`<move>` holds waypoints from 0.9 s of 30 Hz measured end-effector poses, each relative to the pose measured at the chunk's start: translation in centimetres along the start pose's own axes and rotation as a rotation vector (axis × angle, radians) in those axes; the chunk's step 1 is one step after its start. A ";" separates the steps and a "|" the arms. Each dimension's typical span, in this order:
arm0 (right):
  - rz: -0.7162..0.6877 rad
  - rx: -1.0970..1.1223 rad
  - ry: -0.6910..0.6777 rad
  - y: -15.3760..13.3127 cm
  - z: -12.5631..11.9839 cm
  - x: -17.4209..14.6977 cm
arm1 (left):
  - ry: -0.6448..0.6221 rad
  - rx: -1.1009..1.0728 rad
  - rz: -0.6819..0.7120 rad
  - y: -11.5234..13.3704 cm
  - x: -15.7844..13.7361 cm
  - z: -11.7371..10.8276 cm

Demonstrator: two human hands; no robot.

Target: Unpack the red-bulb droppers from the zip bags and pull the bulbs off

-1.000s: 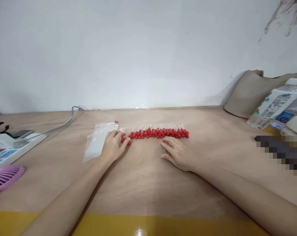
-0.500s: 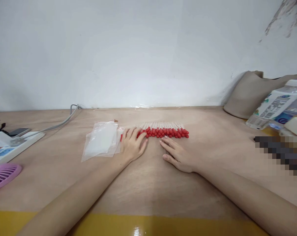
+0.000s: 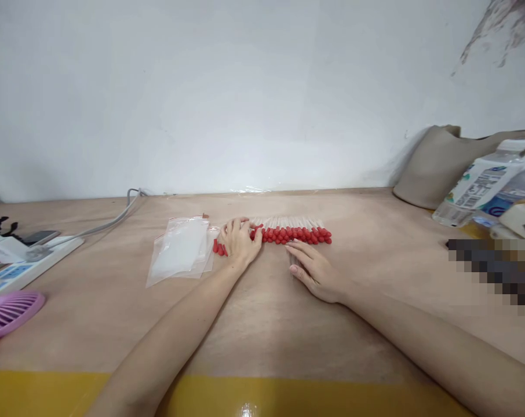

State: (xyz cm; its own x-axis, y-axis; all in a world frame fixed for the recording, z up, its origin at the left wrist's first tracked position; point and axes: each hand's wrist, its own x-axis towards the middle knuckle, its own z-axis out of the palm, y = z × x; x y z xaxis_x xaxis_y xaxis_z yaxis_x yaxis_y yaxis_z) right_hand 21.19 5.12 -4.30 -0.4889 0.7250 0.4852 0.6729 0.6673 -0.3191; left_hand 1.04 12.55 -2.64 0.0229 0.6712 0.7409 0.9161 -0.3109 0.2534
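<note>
A row of thin pale sticks with red tips (image 3: 295,234) lies side by side on the tabletop, the red ends toward me. My left hand (image 3: 241,242) is curled over the left part of this row, with red tips between its thumb and bent fingers. A few more red tips (image 3: 219,248) show just left of that hand. My right hand (image 3: 314,269) rests in front of the row's right half, thumb below the fingers. Something clear shows between its thumb and fingertips, too faint to name. Flat clear plastic bags (image 3: 179,249) lie overlapped to the left.
A wall stands behind the tabletop (image 3: 245,324). Leftward are a power strip (image 3: 49,260) with a grey cable (image 3: 110,223) and a pink fan (image 3: 14,315). On the right stand a clear bottle (image 3: 480,185) and a beige bag-like object (image 3: 436,165), near a blurred-out dark object (image 3: 492,269).
My left hand has shifted slightly right along the row and its fingers are more bent. Red tips at the row's left end now show beside it. My right hand has hardly moved.
</note>
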 end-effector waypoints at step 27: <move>-0.324 -0.094 0.191 -0.3 0.1 0.2 | -0.333 -0.538 0.501 -1.7 -4.3 -7.4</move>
State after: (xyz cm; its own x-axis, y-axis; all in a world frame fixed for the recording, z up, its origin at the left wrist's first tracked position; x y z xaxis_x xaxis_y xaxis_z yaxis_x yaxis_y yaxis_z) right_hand 20.83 5.05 -4.15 -0.5779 0.4284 0.6946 0.5532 0.8314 -0.0526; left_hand -3.56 5.23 -1.69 0.5757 0.5047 0.6433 0.4490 -0.8527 0.2671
